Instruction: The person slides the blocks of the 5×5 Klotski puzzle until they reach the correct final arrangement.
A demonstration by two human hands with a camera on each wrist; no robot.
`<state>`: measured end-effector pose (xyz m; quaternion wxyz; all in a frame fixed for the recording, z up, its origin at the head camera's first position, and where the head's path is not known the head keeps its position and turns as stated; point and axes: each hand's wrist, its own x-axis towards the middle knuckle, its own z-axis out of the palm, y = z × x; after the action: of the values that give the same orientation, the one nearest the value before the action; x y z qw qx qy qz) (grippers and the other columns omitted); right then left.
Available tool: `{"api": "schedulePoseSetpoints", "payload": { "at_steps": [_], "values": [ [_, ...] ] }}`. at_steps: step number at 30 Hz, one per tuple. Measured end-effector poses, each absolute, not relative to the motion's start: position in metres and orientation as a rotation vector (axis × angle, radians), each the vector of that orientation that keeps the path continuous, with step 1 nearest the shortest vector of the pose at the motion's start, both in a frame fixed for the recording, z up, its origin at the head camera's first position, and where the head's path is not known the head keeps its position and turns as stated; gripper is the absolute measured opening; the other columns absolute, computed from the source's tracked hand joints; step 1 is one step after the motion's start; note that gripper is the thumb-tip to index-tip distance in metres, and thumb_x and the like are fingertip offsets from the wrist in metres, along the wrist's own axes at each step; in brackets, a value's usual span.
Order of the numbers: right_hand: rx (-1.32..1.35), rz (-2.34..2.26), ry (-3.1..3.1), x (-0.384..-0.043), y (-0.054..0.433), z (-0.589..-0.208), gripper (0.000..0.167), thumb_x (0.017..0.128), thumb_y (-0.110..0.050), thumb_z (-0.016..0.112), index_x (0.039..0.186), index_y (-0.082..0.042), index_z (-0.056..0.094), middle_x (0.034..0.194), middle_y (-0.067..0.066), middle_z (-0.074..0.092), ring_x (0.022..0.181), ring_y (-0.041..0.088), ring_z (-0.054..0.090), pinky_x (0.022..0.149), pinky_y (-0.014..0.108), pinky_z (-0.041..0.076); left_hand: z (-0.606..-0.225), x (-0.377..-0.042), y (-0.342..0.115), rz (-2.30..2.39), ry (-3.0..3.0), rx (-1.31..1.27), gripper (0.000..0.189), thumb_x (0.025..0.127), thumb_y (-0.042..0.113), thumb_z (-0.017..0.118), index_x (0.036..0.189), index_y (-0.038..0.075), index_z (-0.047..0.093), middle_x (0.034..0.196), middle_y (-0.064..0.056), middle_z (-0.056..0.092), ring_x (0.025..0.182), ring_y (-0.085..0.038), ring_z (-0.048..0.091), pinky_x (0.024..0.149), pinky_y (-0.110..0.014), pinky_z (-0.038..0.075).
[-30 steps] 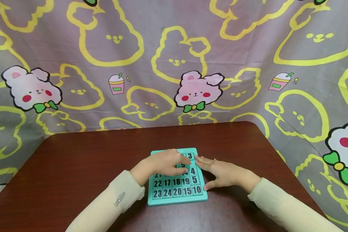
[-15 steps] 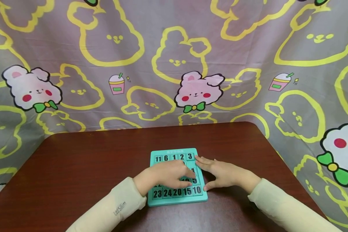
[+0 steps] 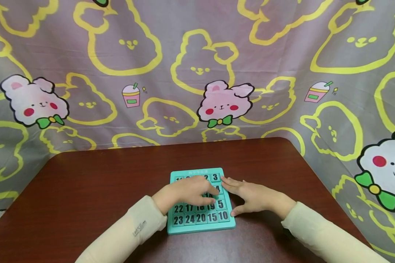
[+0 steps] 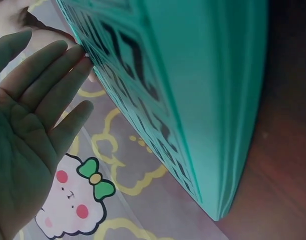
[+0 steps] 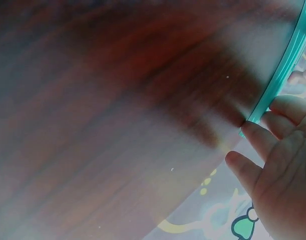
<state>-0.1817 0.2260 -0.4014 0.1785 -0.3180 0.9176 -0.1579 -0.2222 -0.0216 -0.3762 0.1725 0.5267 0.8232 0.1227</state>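
Along board edge (image 3: 228, 200) — right fingers (image 3: 237, 183), tabletop (image 3: 263, 164) beyond

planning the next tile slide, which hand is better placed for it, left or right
Probably the left hand: it is over the number tiles, close to the 4 tile. The right hand is at the right edge of the board, beside the tiles rather than over them, perhaps steadying it.

– What's the number board (image 3: 200, 228) like?
– Smooth plastic, with a faint gloss.
– Beneath the board?
– A table (image 3: 118, 175), wood-grained, with a satin sheen.
– Behind the board?
– A curtain (image 3: 171, 84) of lightly creased cloth.
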Motion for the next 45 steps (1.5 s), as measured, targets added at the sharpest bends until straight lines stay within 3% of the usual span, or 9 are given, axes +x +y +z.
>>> {"api": "schedulePoseSetpoints", "payload": {
  "at_steps": [11,22,35,45],
  "values": [
    [-0.933,-0.445,2.598,-0.181,0.226,-0.401,0.099,0.082,-0.061,0.068,0.157,-0.01,0.028,0.168,0.006,0.015,0.153,0.03,0.022,0.116,0.061,0.028,-0.377,-0.233,-0.024,0.39,2.363,1.454,0.036,0.099,0.027,0.059,0.131,0.011,0.066,0.13,0.0,0.067,0.11,-0.005,0.067,0.097,-0.022,0.051],
    [-0.915,-0.452,2.598,-0.181,0.227,-0.401,0.099,0.082,-0.062,0.067,0.157,-0.011,0.028,0.168,0.005,0.015,0.153,0.03,0.021,0.116,0.062,0.027,-0.365,-0.212,-0.035,0.47,2.321,1.55,0.034,0.1,0.025,0.059,0.13,0.011,0.067,0.129,0.0,0.068,0.118,-0.005,0.063,0.1,-0.022,0.049],
    [-0.923,-0.434,2.591,-0.184,0.228,-0.401,0.098,0.083,-0.061,0.067,0.157,-0.009,0.029,0.168,0.006,0.015,0.153,0.03,0.02,0.117,0.061,0.026,-0.369,-0.191,-0.025,0.448,2.211,1.727,0.03,0.099,0.023,0.059,0.124,0.012,0.071,0.121,0.004,0.072,0.1,0.005,0.066,0.09,-0.01,0.049],
    [-0.929,-0.444,2.585,-0.183,0.226,-0.4,0.097,0.084,-0.059,0.068,0.157,-0.009,0.029,0.168,0.007,0.015,0.153,0.031,0.02,0.116,0.062,0.026,-0.375,-0.194,-0.02,0.409,2.196,1.705,0.03,0.1,0.025,0.058,0.125,0.014,0.071,0.122,0.006,0.071,0.108,0.004,0.064,0.092,-0.011,0.048]
  ]
}}
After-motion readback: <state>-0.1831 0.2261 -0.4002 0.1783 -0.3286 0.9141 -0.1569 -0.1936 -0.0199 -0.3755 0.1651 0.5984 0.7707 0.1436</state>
